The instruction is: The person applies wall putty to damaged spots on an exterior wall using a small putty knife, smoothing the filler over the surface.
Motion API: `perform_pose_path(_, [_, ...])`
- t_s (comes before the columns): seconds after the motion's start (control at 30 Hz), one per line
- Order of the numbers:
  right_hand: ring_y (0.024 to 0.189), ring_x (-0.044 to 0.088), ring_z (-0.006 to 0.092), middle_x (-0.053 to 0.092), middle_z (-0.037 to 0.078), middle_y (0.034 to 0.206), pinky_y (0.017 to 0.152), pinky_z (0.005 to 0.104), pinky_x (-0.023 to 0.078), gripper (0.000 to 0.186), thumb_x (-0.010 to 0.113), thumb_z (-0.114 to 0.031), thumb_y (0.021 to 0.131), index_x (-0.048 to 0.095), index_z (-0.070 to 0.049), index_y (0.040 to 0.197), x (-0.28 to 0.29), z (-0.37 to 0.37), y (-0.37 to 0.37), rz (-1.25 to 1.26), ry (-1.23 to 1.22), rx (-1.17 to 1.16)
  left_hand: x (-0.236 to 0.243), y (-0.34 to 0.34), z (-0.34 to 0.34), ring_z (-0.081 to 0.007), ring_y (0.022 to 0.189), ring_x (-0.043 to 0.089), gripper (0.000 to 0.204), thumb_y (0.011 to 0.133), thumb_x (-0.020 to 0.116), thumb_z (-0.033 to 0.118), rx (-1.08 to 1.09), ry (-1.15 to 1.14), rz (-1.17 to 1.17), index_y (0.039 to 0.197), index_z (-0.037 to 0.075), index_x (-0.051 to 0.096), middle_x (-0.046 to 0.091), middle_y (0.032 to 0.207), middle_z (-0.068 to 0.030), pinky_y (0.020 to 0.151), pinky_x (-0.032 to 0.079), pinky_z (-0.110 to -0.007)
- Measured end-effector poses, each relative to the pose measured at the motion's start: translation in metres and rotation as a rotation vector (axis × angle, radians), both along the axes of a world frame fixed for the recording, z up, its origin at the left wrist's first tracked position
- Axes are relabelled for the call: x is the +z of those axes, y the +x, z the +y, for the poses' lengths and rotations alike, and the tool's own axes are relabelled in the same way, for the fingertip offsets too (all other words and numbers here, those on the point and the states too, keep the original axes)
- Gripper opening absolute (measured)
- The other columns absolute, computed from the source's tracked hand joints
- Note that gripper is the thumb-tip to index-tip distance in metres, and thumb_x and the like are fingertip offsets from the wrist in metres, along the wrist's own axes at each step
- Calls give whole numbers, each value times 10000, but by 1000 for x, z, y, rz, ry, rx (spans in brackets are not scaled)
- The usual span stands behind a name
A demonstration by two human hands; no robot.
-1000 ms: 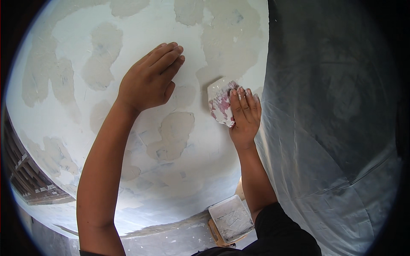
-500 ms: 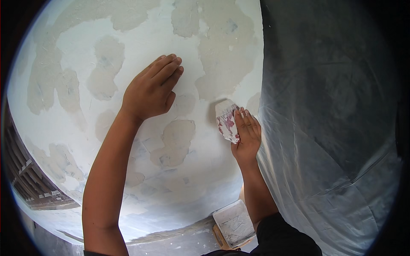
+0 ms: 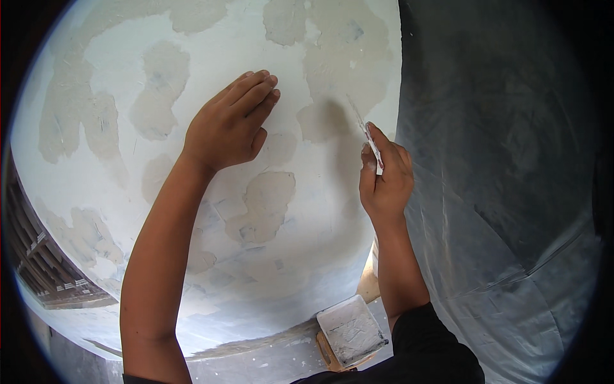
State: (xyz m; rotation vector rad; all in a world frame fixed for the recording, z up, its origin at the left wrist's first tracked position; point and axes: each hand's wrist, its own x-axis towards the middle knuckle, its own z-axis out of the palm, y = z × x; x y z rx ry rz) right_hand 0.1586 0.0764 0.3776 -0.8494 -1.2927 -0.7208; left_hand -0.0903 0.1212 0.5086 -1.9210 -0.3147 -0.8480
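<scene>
Scraper [image 3: 366, 133] in right hand [image 3: 385, 181] grip

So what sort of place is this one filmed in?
Probably a room under renovation. The white wall carries beige filler patches, plastic sheeting hangs beside it, and a tray of white filler sits below. The right hand holds a putty knife; the left hand rests on the wall.

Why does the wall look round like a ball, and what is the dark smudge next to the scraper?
In the head view, the fisheye lens bends the flat patched wall into a dome and blackens the corners. The smudge is the soft shadow cast by the putty knife in the right hand; the left hand lies flat on the wall. Light is even, without glare.
</scene>
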Motion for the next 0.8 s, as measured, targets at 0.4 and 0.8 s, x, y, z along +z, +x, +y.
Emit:
perform_pose_path(0.4, [1339, 505, 209, 608, 11, 1385, 1142, 483, 372, 470, 638, -135, 883, 628, -177, 1352, 6, 37, -12, -450, 95, -201, 0, 1, -1, -261, 1280, 559, 536, 625, 555, -61, -2, -4, 8, 1138, 11, 691, 626, 1283, -79, 1055, 515, -386])
perform_pose_path(0.8, [1334, 508, 221, 620, 9, 1370, 1139, 530, 370, 412, 577, -117, 925, 641, -178, 1327, -27, 39, -9, -446, 107, -108, 0, -3, -1, -225, 1250, 561, 471, 653, 628, -35, 34, 29, 23, 1116, 13, 700, 615, 1255, -57, 1098, 493, -350])
